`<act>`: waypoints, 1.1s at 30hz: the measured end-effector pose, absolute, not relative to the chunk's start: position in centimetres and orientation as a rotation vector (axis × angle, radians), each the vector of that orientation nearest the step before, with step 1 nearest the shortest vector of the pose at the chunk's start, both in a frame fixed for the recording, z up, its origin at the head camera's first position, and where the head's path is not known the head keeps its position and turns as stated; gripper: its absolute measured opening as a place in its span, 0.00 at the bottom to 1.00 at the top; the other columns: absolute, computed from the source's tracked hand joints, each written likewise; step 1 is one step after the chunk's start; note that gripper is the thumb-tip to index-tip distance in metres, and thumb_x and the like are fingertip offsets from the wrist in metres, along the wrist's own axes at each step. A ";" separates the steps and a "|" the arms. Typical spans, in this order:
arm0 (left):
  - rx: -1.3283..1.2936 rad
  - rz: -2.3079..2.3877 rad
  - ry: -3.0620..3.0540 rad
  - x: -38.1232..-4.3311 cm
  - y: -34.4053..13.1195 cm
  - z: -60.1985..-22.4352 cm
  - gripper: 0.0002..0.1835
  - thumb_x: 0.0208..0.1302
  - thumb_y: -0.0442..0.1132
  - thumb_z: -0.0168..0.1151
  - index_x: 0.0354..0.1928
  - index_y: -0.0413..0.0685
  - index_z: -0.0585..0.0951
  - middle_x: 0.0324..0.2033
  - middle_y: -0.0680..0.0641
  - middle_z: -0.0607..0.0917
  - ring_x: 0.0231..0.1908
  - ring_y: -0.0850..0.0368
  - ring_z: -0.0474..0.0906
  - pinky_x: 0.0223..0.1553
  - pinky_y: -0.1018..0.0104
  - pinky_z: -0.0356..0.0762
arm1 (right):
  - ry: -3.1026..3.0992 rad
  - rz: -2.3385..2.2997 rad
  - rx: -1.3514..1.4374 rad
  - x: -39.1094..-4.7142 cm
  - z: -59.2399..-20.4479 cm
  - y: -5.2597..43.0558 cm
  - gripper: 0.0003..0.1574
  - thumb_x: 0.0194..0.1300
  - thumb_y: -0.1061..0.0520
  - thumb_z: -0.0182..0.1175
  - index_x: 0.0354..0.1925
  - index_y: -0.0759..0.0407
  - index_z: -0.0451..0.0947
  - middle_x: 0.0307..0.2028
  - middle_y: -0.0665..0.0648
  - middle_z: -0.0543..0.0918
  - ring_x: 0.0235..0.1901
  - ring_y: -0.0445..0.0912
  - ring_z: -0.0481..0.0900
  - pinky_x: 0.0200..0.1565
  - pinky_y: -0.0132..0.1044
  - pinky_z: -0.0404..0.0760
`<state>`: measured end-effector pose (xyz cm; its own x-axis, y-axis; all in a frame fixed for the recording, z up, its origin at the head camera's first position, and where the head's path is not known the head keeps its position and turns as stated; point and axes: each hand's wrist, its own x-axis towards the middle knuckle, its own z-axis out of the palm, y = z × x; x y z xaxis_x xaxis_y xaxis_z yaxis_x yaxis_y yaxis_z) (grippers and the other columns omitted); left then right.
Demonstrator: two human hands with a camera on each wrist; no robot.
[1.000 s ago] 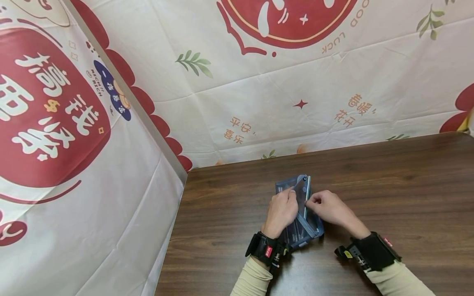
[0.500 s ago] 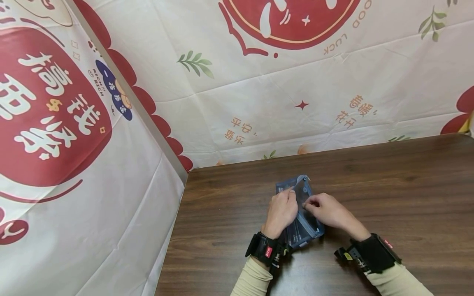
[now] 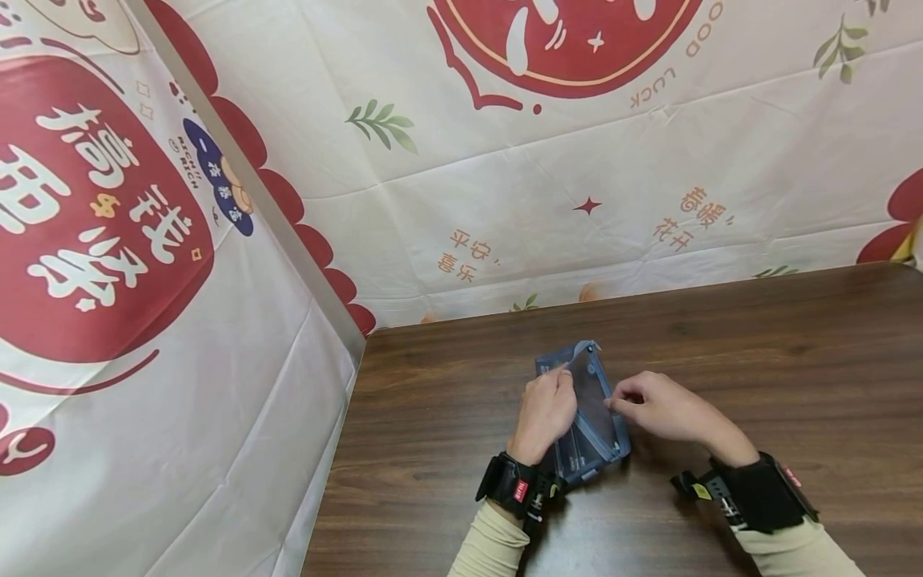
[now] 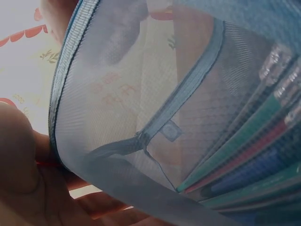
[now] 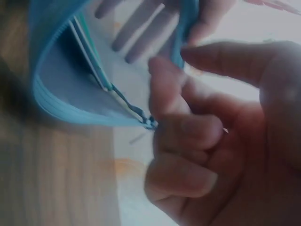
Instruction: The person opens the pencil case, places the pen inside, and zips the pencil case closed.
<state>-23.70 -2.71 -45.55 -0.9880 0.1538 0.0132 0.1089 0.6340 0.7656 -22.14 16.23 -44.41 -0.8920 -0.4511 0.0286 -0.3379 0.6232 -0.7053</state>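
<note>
A blue mesh pencil case [image 3: 593, 393] lies on the table with its zip undone and its mouth spread. My left hand [image 3: 546, 413] grips its left rim, thumb on one side and fingers beneath the mesh in the left wrist view. Several slim pencils [image 4: 230, 141] in green, red and blue show through the mesh; in the right wrist view some pencils [image 5: 89, 54] stand inside the mouth. My right hand [image 3: 659, 407] is at the case's right rim, fingers loosely curled, with nothing seen between thumb and forefinger. The zip end [image 5: 149, 123] hangs just beyond those fingers.
The brown wooden table [image 3: 757, 361] reaches back to a printed white cloth [image 3: 505, 192]. A second cloth-covered panel [image 3: 238, 361] stands along the left side. Both wrists wear black camera straps, such as the right strap [image 3: 767, 493].
A pale, thin pencil pinched by my right hand a second ago has gone down into the case. My right hand has since drawn back rightward. My left hand keeps its grip.
</note>
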 end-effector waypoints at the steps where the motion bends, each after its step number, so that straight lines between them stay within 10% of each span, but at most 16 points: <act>1: 0.231 1.303 2.793 -23.7 -2.7 -45.6 0.24 0.74 0.49 0.35 0.59 0.55 0.79 0.19 0.51 0.73 0.14 0.54 0.61 0.19 0.65 0.62 | 2.670 -1.115 -0.675 -22.1 -44.3 16.4 0.16 0.67 0.56 0.56 0.22 0.56 0.80 0.15 0.43 0.68 0.14 0.35 0.63 0.18 0.29 0.65; 10: 0.246 1.332 2.775 -23.7 -3.0 -45.6 0.25 0.75 0.48 0.33 0.57 0.54 0.80 0.14 0.49 0.70 0.07 0.58 0.53 0.15 0.68 0.60 | 2.360 -1.096 -0.865 -21.3 -43.3 17.2 0.22 0.69 0.52 0.53 0.19 0.56 0.77 0.14 0.40 0.67 0.12 0.31 0.61 0.16 0.24 0.63; 17: 0.263 1.348 2.807 -23.7 -3.0 -45.6 0.25 0.74 0.47 0.34 0.58 0.50 0.80 0.53 0.48 0.83 0.21 0.54 0.70 0.24 0.66 0.67 | 2.349 -1.056 -0.741 -20.6 -43.4 16.6 0.30 0.61 0.40 0.58 0.14 0.60 0.74 0.11 0.41 0.67 0.11 0.32 0.60 0.16 0.25 0.60; 24: 0.254 1.343 2.812 -23.8 -2.9 -45.7 0.24 0.74 0.47 0.35 0.60 0.50 0.78 0.51 0.47 0.85 0.22 0.54 0.70 0.24 0.66 0.67 | 2.417 -0.980 -0.671 -20.3 -43.4 15.6 0.30 0.58 0.37 0.60 0.09 0.51 0.70 0.08 0.39 0.64 0.09 0.33 0.55 0.15 0.26 0.56; 29: 0.247 1.380 2.806 -24.0 -3.0 -45.7 0.25 0.74 0.46 0.34 0.59 0.47 0.78 0.26 0.48 0.81 0.11 0.57 0.58 0.17 0.68 0.62 | 2.480 -0.970 -0.673 -20.2 -43.2 14.9 0.30 0.59 0.41 0.61 0.08 0.48 0.64 0.08 0.40 0.60 0.09 0.33 0.54 0.15 0.26 0.55; 33: 0.252 1.405 2.818 -24.1 -3.1 -45.8 0.25 0.75 0.45 0.34 0.58 0.45 0.78 0.41 0.47 0.86 0.12 0.57 0.61 0.20 0.68 0.67 | 2.524 -0.938 -0.676 -20.2 -43.2 14.6 0.29 0.60 0.47 0.62 0.09 0.48 0.62 0.09 0.40 0.59 0.10 0.33 0.56 0.15 0.26 0.56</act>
